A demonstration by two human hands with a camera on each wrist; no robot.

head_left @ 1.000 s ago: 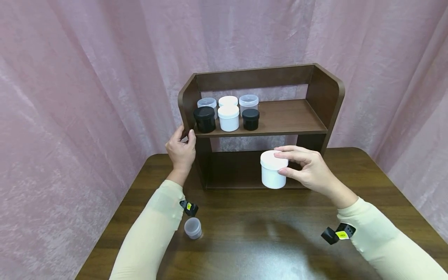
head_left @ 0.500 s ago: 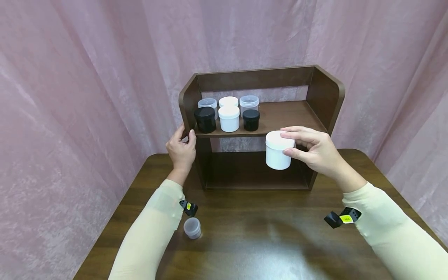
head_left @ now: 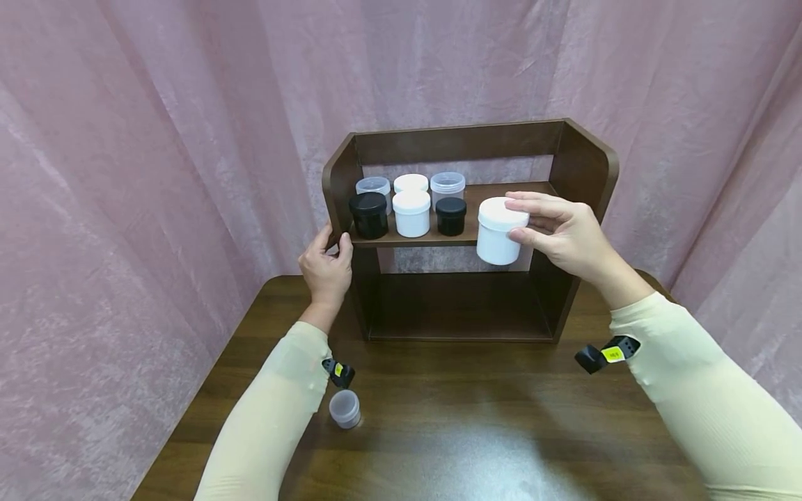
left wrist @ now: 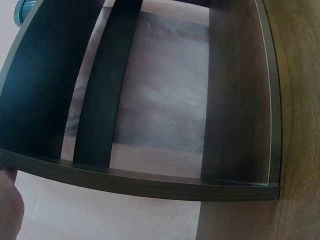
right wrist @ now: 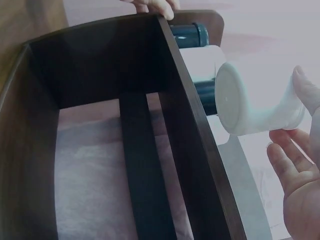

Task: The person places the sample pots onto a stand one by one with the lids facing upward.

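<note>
Now higher, at shelf level: white jar (head_left: 499,240)

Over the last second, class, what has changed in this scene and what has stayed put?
The right hand lifted the white jar from table height to the shelf's upper level, still held. The left hand stayed on the shelf's side; the shelved jars and clear cup did not move.

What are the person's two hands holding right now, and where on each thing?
The right hand holds a white jar by its lidded top, fingers on the lid's rim. The left hand grips the wooden shelf at its left side panel.
</note>
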